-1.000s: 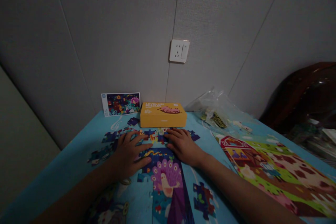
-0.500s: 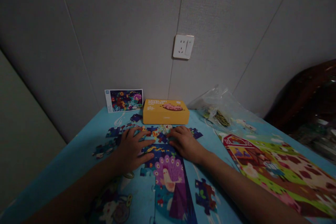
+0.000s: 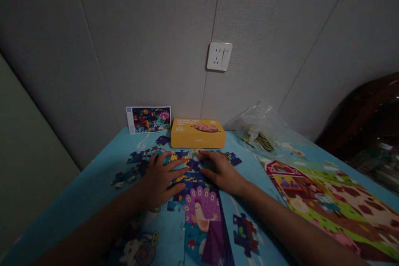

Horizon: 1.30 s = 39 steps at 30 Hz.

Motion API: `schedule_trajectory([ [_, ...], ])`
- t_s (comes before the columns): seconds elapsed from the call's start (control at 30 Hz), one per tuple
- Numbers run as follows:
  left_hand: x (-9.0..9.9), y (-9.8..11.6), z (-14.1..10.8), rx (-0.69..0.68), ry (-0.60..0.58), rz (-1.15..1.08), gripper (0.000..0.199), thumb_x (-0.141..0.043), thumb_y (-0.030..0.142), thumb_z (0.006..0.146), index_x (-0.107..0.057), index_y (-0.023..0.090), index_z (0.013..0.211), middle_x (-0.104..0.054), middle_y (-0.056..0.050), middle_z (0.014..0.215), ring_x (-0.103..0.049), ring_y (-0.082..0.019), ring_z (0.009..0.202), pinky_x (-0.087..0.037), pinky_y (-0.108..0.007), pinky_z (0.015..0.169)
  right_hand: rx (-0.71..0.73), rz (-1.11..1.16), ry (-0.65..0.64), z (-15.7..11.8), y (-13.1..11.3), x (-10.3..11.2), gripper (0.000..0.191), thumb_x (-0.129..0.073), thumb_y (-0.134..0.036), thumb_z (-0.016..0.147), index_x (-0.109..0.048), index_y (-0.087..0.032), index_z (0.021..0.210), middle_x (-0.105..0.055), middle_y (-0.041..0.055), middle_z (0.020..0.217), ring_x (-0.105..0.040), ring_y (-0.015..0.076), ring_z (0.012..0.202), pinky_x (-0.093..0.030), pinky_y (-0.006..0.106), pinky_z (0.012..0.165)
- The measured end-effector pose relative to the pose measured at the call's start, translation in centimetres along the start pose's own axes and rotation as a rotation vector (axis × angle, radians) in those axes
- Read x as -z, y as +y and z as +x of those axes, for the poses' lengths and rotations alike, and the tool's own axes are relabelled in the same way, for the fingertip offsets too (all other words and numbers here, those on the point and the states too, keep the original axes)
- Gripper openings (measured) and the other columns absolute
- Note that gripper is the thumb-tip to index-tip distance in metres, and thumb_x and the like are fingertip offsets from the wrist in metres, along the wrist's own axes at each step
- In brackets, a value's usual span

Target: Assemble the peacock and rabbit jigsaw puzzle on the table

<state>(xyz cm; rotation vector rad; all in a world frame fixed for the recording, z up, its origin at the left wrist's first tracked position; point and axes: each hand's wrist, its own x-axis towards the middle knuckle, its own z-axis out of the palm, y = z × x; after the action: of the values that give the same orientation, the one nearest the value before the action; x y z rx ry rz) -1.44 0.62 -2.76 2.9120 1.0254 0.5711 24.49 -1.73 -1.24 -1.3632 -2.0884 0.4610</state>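
The spread, bare left hand point(image 3: 160, 181) hides parts of dark blue, knob-edged puzzle pieces point(image 3: 136, 157). The bright green, rectangular farmyard puzzle point(image 3: 336, 208) runs off the right edge; the yellow oblong box's point(image 3: 198, 140) smallest print (pale lettering) is illegible.

Grey panelled wall point(image 3: 156, 50), dimly lit (white socket point(image 3: 219, 56) fitted).

Left fingers point(image 3: 177, 173) splayed, right fingers point(image 3: 211, 156) gently bent.

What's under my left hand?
Colourful puzzle pieces show around your left hand. Whatever lies right beneath it is covered, so I can't tell what's there.
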Motion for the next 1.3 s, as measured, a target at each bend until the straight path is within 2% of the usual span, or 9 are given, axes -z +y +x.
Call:
schedule_trajectory([
  [0.13,0.0,0.1,-0.1,-0.008,0.038,-0.012,0.042,-0.055,0.047,0.09,-0.057,0.039,0.131,-0.053,-0.001,0.142,-0.034,-0.037,0.13,-0.023,-0.061,0.105,-0.019,0.191,0.004,0.0,-0.1,0.0,0.053,-0.064,-0.018,0.081,-0.049,-0.017,0.131,-0.064,0.0111,0.121,-0.059,0.023,0.113,-0.043,0.045,0.102],
  [0.23,-0.1,0.1,-0.1,-0.007,0.058,-0.019,0.041,-0.056,0.046,0.089,-0.057,0.039,0.13,-0.054,-0.001,0.141,-0.036,-0.036,0.13,-0.022,-0.06,0.105,0.023,0.268,0.038,0.0,-0.4,0.1,0.044,-0.062,-0.018,0.084,-0.053,-0.019,0.127,-0.062,0.0099,0.122,-0.059,0.021,0.112,-0.044,0.042,0.101],
  [0.37,0.0,0.1,-0.1,-0.004,0.042,-0.021,0.042,-0.056,0.047,0.09,-0.056,0.04,0.131,-0.053,0.0,0.142,-0.036,-0.037,0.13,-0.024,-0.059,0.104,0.12,0.218,0.058,-0.1,-1.2,0.6,0.027,-0.059,-0.018,0.087,-0.064,-0.019,0.113,-0.063,0.0083,0.113,-0.059,0.0203,0.108,-0.045,0.04,0.099],
  [0.5,0.1,0.1,0.0,-0.001,0.036,-0.016,0.041,-0.055,0.047,0.09,-0.056,0.041,0.13,-0.053,0.0,0.142,-0.035,-0.037,0.13,-0.023,-0.06,0.104,0.144,0.152,0.011,-0.1,-1.7,0.8,0.024,-0.058,-0.018,0.088,-0.069,-0.02,0.109,-0.065,0.0076,0.109,-0.06,0.0196,0.103,-0.046,0.038,0.095],
  [0.67,0.2,0.2,0.1,0.0,0.048,-0.02,0.044,-0.058,0.045,0.088,-0.056,0.038,0.131,-0.056,-0.002,0.139,-0.037,-0.037,0.128,-0.024,-0.061,0.104,0.206,0.039,-0.064,-0.3,-1.6,0.8,0.028,-0.051,-0.021,0.093,-0.069,-0.019,0.114,-0.07,0.0087,0.103,-0.064,0.0199,0.097,-0.049,0.037,0.089],
  [0.8,0.2,0.2,0.3,0.021,0.131,-0.093,0.049,-0.061,0.042,0.087,-0.053,0.028,0.134,-0.059,-0.007,0.133,-0.04,-0.033,0.127,-0.029,-0.054,0.106,0.241,0.03,-0.066,-0.6,-2.4,0.9,0.035,-0.049,-0.023,0.094,-0.062,-0.02,0.126,-0.067,0.0098,0.119,-0.061,0.0217,0.11,-0.046,0.04,0.097],
  [0.97,0.4,0.2,0.8,0.141,0.308,-0.248,0.033,-0.065,0.03,0.084,-0.061,0.023,0.116,-0.06,-0.009,0.112,-0.052,-0.026,0.111,-0.043,-0.043,0.097,0.337,0.085,-0.176,-1.3,-4.3,0.8,0.043,-0.05,-0.023,0.093,-0.053,-0.02,0.136,-0.068,0.0104,0.116,-0.063,0.0205,0.104,-0.047,0.036,0.093],
  [1.1,1.0,0.4,1.1,0.165,0.351,-0.374,0.012,-0.059,0.023,0.085,-0.063,0.021,0.096,-0.061,-0.004,0.093,-0.058,-0.021,0.091,-0.046,-0.039,0.088,0.375,0.016,-0.263,-1.9,-5.1,0.7,0.054,-0.054,-0.028,0.092,-0.042,-0.019,0.144,-0.066,0.0107,0.108,-0.06,0.0217,0.102,-0.045,0.039,0.095],
  [1.3,1.6,0.2,1.2,0.229,0.385,-0.395,0.007,-0.053,0.024,0.086,-0.057,0.02,0.081,-0.062,-0.003,0.084,-0.059,-0.02,0.083,-0.046,-0.036,0.079,0.401,-0.155,-0.313,-2.6,-5.9,1.1,0.049,-0.065,-0.041,0.085,-0.057,-0.026,0.131,-0.056,0.0106,0.129,-0.048,0.0277,0.122,-0.034,0.046,0.105],
])
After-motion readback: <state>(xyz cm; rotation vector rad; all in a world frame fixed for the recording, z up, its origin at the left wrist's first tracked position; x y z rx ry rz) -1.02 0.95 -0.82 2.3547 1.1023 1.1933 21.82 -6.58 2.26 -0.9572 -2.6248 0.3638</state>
